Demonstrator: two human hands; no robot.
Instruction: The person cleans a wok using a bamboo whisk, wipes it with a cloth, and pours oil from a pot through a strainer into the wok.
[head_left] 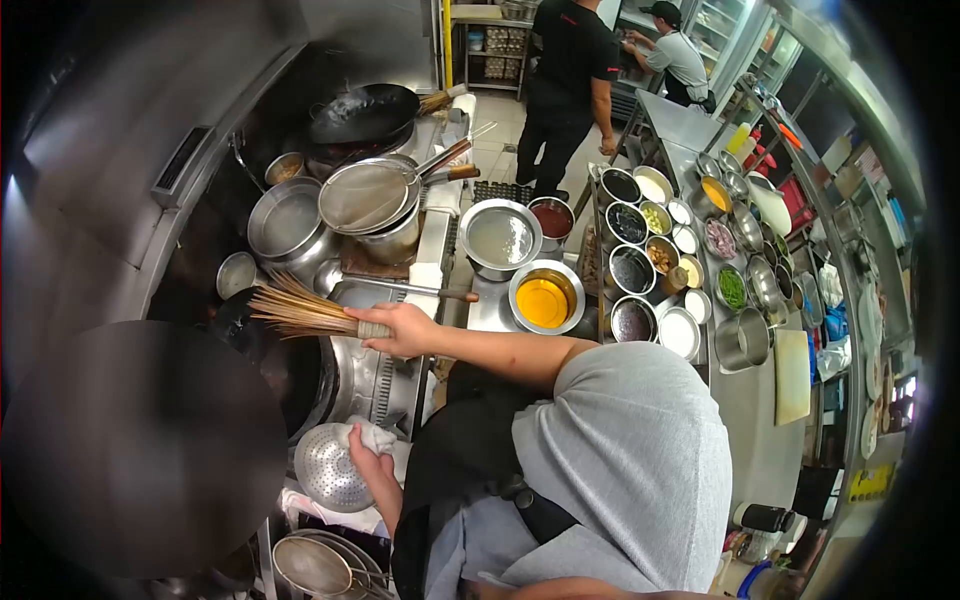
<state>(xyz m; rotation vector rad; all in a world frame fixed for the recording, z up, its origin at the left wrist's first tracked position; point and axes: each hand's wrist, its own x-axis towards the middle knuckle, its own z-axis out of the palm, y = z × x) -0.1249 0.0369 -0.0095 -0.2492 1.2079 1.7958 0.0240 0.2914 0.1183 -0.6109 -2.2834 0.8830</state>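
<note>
My right hand [408,330] is closed round the bound handle of a bamboo wok brush [292,306]. Its splayed bristles point left, over the far side of a dark wok [303,385]. Nearer the bottom, my left hand [373,468] is closed on a folded white cloth [376,437]. A round perforated skimmer [328,474] lies right beside that hand; whether the fingers touch it I cannot tell. A large blurred dark round shape [145,450] in the foreground hides much of the wok. Just above the brush, a ladle [425,290] with a wooden handle lies across the stove.
Mesh strainers [365,195] rest on a pot, near metal basins [290,220] and another wok [365,112]. A bowl of yellow liquid [543,300] and a pot of cloudy liquid [500,238] stand to the right. Several ingredient containers [630,268] line the counter. Two people [570,80] stand beyond.
</note>
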